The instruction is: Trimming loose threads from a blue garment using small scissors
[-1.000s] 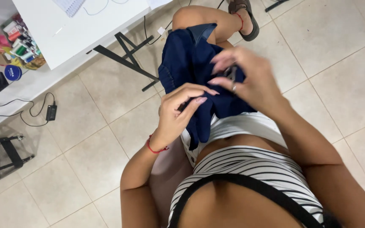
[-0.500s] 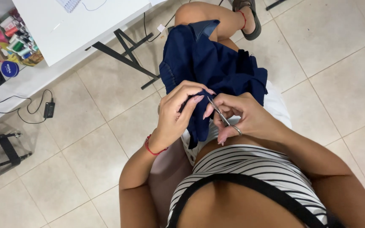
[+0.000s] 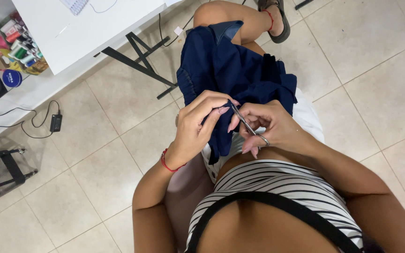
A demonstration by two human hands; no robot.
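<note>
Since half a second ago your hands have hardly shifted: both remain at the near edge of the navy cloth, and the small scissors have stayed angled up toward your left fingertips. A second ago your right hand was higher, over the middle of the cloth; it has come down and closer to your body.

Your left hand [image 3: 198, 126] pinches a fold of the dark blue garment [image 3: 233, 75] between thumb and fingers, pressed together on the cloth's near edge. Your right hand [image 3: 270, 126] is closed around small metal scissors [image 3: 247, 124], the tips pointing up and left, right beside your left fingertips and touching or nearly touching the fold; you cannot tell whether the blades are apart. A red string bracelet [image 3: 167, 164] sits on your left wrist.

The garment lies heaped over your lap and raised knee, its far edge near your sandalled foot [image 3: 277, 21]. It hides most of your white shorts [image 3: 305, 117].

On the tiled floor [image 3: 94, 168] to your left, a black power adapter [image 3: 56, 122] with its cable lies near the wall. A white table [image 3: 85, 33] on black legs stands at the upper left, and beyond it are thread spools [image 3: 17, 47] and a round blue tin [image 3: 11, 78]. A black stand [image 3: 1, 171] sits at the far left edge.
</note>
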